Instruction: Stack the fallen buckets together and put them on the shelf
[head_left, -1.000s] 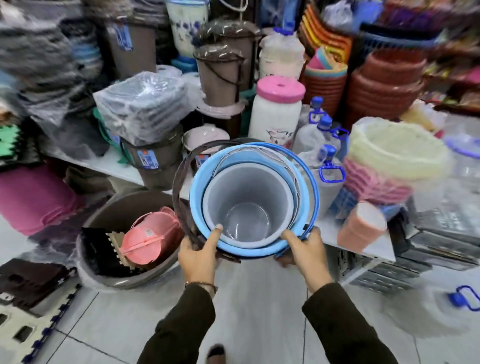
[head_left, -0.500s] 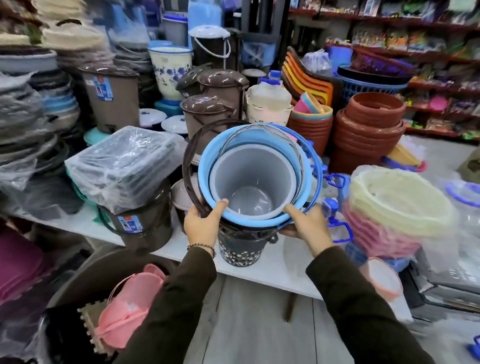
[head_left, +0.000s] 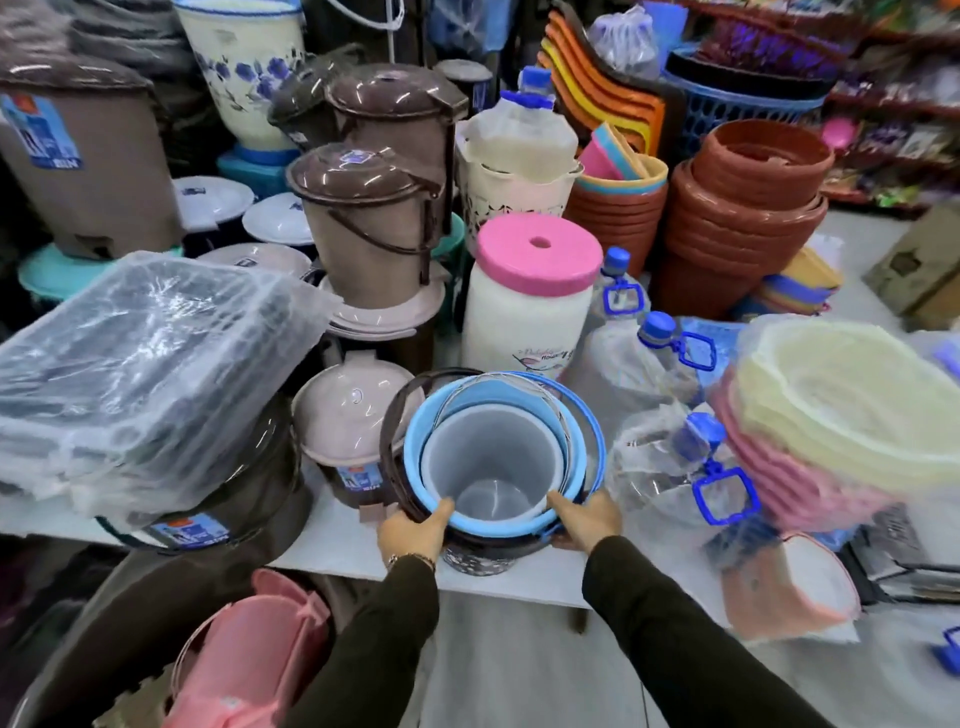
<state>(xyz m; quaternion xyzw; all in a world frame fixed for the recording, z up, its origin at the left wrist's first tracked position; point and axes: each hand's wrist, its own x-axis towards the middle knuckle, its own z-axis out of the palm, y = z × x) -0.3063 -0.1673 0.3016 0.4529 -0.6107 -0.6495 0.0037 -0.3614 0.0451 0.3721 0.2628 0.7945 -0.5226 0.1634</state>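
A nested stack of buckets (head_left: 493, 467), grey inside light blue inside a dark patterned one, stands upright at the front edge of the white shelf (head_left: 332, 551). Its brown, blue and wire handles lie around the rim. My left hand (head_left: 415, 532) grips the rim at the lower left, thumb hooked inside. My right hand (head_left: 584, 522) holds the rim at the lower right. The stack's dark base appears to rest on the shelf between a small beige pedal bin (head_left: 348, 431) and wrapped water bottles (head_left: 670, 467).
The shelf is crowded: a plastic-wrapped tray stack (head_left: 150, 374) on the left, brown lidded buckets (head_left: 369, 223), a pink-lidded white container (head_left: 530, 306) behind, basins (head_left: 831, 415) at the right. A pink bucket (head_left: 249, 660) lies in a tub on the floor below.
The bucket stack has gone forward and down from in front of me onto the shelf's front edge, both hands still on its rim. The view has closed in on the shelf.
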